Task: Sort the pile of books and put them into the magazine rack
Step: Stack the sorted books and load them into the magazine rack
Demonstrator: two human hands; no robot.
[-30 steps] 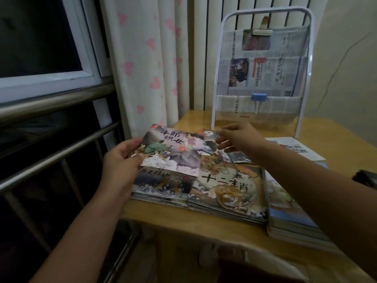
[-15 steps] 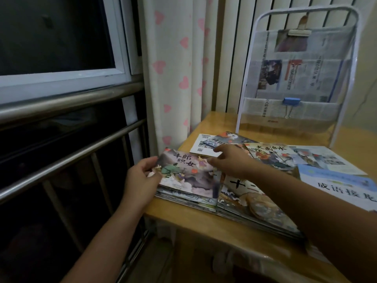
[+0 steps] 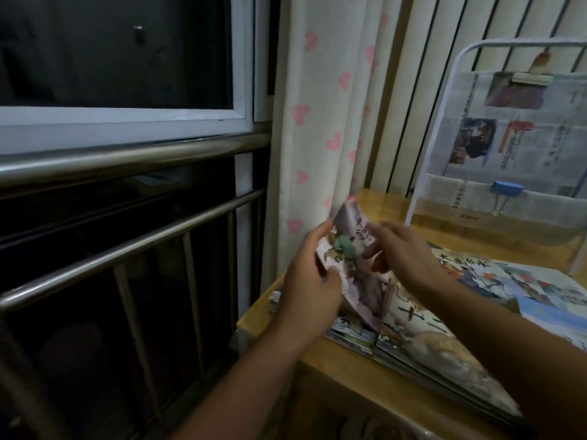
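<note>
— Both hands meet at the table's left corner, don't they?

— Yes. Left hand (image 3: 309, 282) reaches in from below, wrist bent, thumb and fingers closed on the lower edge of a thin picture book (image 3: 352, 265) tilted up steeply off the pile.

— And the other?

— Right hand (image 3: 401, 254) comes across from the right, forearm low over the books, fingers curled against the cover's far side; motion blur hides whether it truly grips.

— Where are the rest?

— Spread flat on the wooden table (image 3: 336, 365), a tiger-cover book (image 3: 422, 341) just beside the lifted one. White magazine rack (image 3: 435, 128) stands behind, newspapers (image 3: 521, 144) clipped inside.
</note>
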